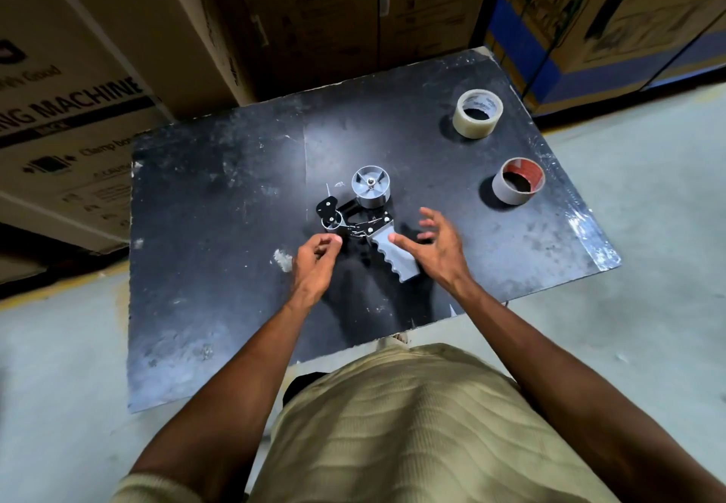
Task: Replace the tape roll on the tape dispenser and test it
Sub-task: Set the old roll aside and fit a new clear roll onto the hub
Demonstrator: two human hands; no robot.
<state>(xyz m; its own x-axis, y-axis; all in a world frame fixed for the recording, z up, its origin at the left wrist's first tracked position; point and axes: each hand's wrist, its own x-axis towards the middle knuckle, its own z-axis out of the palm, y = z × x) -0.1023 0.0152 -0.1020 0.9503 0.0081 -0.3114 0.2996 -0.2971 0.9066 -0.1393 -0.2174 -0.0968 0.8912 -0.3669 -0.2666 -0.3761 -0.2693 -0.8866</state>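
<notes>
Black table (220, 196): bare tape dispenser (363, 219), both hands near.

A scuffed black rectangular table (220, 196), its top marked with pale scratches and smears, stands on a pale grey concrete floor (644, 235). Behind it rise stacked brown cardboard cartons (98, 70) with black print; a blue-banded cardboard carton (550, 31) stands at the far right.
</notes>
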